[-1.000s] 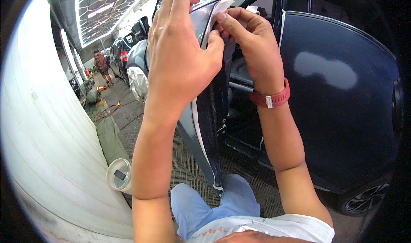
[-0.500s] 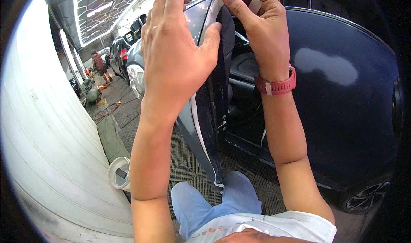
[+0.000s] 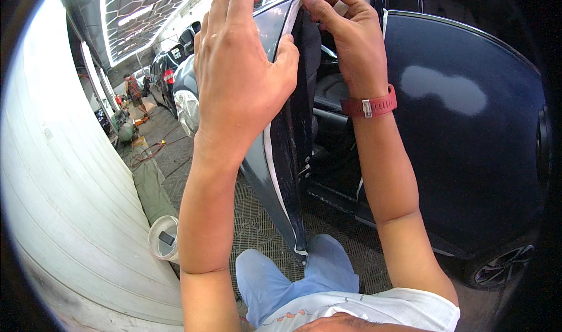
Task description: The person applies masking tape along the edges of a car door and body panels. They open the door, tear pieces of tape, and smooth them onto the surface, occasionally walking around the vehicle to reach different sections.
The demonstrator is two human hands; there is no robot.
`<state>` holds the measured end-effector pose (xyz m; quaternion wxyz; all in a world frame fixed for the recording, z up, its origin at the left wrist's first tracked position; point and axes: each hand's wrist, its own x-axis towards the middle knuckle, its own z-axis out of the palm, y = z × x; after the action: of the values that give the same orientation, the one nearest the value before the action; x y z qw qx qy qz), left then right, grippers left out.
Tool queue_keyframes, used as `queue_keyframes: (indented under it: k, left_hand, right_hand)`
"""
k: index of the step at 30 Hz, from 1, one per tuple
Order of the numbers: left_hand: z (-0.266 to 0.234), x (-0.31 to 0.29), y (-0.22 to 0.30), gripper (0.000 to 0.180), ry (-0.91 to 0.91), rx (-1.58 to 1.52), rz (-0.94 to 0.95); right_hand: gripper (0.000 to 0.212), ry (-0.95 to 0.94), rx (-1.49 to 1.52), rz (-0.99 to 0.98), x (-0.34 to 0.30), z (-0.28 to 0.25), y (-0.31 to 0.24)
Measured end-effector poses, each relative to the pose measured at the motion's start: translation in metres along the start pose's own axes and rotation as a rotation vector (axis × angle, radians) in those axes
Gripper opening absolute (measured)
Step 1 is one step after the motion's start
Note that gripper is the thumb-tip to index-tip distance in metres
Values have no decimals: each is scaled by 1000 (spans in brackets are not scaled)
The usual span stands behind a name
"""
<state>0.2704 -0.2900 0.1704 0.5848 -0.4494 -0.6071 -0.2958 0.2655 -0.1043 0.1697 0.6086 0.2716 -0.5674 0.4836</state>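
An open car door (image 3: 255, 161) stands edge-on in front of me, with a strip of white masking tape (image 3: 271, 167) running down its edge to the lower corner. My left hand (image 3: 240, 80) lies open against the outer face of the door, fingers pointing up and the thumb by the taped edge. At the top of that edge, just below the window, my right hand (image 3: 354, 45) pinches the tape between thumb and index finger. Behind those fingers a whitish piece shows in part. A red-banded watch (image 3: 374, 105) is on my right wrist.
To the right is the dark car body (image 3: 456, 150) with a wheel (image 3: 503, 267) low down. A white wall (image 3: 70, 185) curves along the left. Near it stand a white bucket (image 3: 153, 238) and a red hose (image 3: 153, 150). Farther back are a person (image 3: 134, 92) and parked cars (image 3: 161, 77).
My right hand has shifted slightly left and up along the door's top edge. The loose cream band by its fingers shows less now. My left hand has barely moved.
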Motion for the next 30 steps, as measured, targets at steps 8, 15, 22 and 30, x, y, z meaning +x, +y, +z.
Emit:
queue_keyframes:
  k: [8,15,22,30]
  left_hand:
    - [-9,6,-2,72,-13,13,-54]
    - [-20,-6,10,73,7,-51,1]
    - [-16,-30,-27,56,49,-269,-128]
    - [-23,-60,-57,47,125,-624,-218]
  right_hand:
    - [23,53,32,-17,-2,9,2]
    - [24,62,227,69,-26,16,-1]
    - [34,14,422,214,-64,22,-24]
    - [45,-164,250,222,-100,-10,-55]
